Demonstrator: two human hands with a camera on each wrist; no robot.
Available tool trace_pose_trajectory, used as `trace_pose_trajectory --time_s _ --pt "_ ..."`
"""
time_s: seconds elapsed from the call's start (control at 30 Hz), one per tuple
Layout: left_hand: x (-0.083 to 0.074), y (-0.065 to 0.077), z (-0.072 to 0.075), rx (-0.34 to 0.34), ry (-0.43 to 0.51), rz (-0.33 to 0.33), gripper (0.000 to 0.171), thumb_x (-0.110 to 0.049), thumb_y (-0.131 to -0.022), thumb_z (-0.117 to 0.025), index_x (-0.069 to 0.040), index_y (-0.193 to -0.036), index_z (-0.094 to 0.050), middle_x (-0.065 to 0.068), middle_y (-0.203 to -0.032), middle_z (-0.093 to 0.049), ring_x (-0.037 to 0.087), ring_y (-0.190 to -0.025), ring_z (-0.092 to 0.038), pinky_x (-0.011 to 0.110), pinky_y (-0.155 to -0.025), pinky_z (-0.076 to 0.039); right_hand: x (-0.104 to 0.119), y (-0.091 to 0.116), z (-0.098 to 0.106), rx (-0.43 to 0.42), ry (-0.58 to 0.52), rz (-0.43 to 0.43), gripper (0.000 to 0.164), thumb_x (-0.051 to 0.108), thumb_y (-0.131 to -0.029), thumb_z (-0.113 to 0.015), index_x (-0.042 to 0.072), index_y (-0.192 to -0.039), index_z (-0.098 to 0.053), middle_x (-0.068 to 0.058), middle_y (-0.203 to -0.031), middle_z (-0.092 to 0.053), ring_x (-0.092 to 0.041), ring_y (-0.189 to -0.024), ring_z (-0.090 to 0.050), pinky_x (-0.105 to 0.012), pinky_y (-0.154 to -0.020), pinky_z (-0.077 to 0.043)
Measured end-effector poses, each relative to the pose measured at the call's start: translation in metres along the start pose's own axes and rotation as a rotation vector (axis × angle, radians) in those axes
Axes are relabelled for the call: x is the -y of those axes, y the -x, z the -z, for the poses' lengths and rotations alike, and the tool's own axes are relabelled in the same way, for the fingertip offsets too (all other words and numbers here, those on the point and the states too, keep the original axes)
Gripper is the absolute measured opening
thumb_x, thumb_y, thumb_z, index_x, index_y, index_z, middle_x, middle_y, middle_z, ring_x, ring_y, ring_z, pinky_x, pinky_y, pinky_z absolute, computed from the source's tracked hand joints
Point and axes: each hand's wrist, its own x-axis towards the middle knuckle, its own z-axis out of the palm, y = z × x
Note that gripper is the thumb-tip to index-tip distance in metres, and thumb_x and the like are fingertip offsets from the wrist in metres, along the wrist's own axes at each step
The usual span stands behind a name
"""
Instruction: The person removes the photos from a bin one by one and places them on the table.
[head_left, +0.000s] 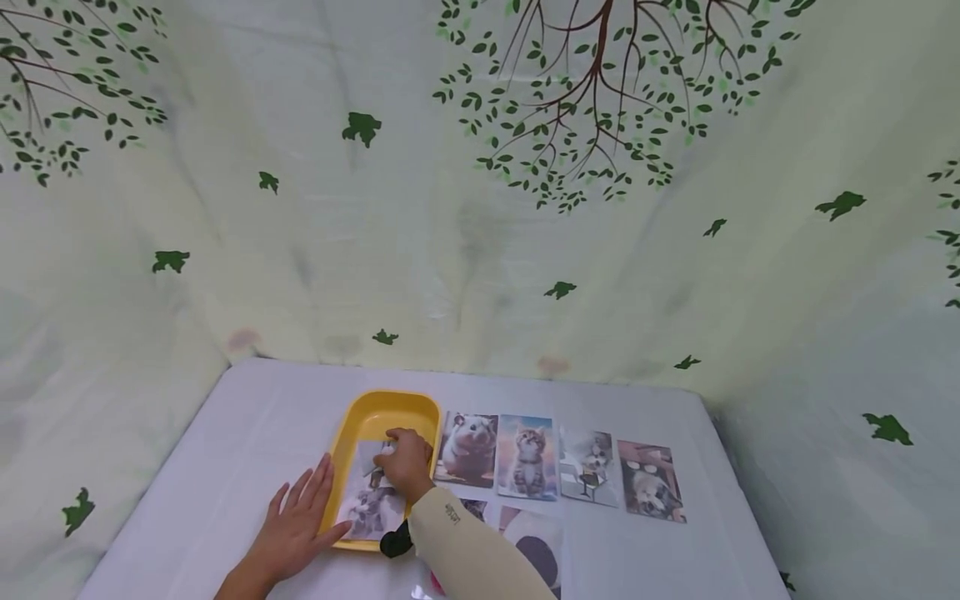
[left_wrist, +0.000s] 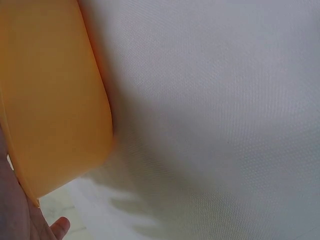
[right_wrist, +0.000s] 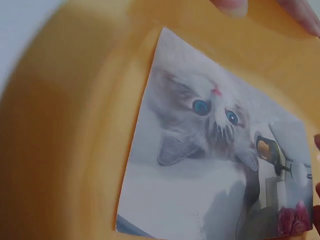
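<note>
A yellow plastic tray rests on the table, and a picture card of a grey-and-white kitten with a wine glass lies inside it. My right hand reaches over the tray and pinches the card near its upper end; in the right wrist view only fingertips show at the card's edge. Along the tray's left side is my left hand, fingers straight, thumb over the rim near the card's lower corner. The left wrist view shows the tray's outer wall beside that hand.
Right of the tray, a row holds a hamster card, an orange kitten card, a grey-white picture card and a cat card. More cards lie below, partly behind my right sleeve. A leaf-patterned curtain surrounds the table.
</note>
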Motion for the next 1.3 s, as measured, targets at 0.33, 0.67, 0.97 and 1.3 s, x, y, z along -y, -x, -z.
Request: trace_pose_trajectory --time_s 0.33,0.67,0.97,1.3 --pt "-0.001 -0.001 -0.001 -0.002 -0.029 0.011 0.095 -0.058 -0.088 -0.056 0.005 -0.149 -0.022 0.018 -0.156 -0.021 0.044 -0.138 -0.023 0.066 -0.107 -0.014 -0.001 0.002 0.001 0.043 0.041 -0.027 0.040 0.017 -0.077 -0.079 0.010 -0.116 -0.069 0.004 -0.101 -0.065 -0.021 -0.097 -0.051 -0.039 -0.092 -0.034" --pt "-0.001 -0.002 0.000 0.031 -0.033 0.033 0.095 -0.059 -0.086 -0.057 0.007 -0.147 -0.027 0.019 -0.156 -0.020 0.045 -0.138 -0.023 0.067 -0.107 -0.013 0.002 0.002 0.002 0.072 -0.275 -0.062 0.012 0.006 -0.078 -0.078 0.013 -0.087 -0.074 0.008 -0.080 -0.063 -0.009 -0.074 -0.056 -0.028 -0.073 -0.054" --pt "-0.001 -0.001 0.002 0.032 -0.027 0.043 0.096 -0.059 -0.085 -0.058 0.008 -0.147 -0.027 0.020 -0.155 -0.021 0.046 -0.137 -0.023 0.067 -0.107 -0.013 0.007 0.005 0.006 0.078 -0.289 -0.026 0.012 0.014 -0.083 -0.076 0.020 -0.092 -0.072 0.012 -0.088 -0.061 -0.009 -0.081 -0.056 -0.030 -0.084 -0.054" --pt "0.002 0.002 0.002 0.000 -0.018 0.008 0.092 -0.058 -0.087 -0.057 0.008 -0.146 -0.030 0.020 -0.155 -0.022 0.045 -0.137 -0.025 0.067 -0.106 -0.014 0.004 0.001 0.034 0.030 -0.488 0.142 0.018 0.011 -0.081 -0.076 0.014 -0.099 -0.074 0.004 -0.094 -0.066 -0.009 -0.081 -0.060 -0.025 -0.076 -0.054"
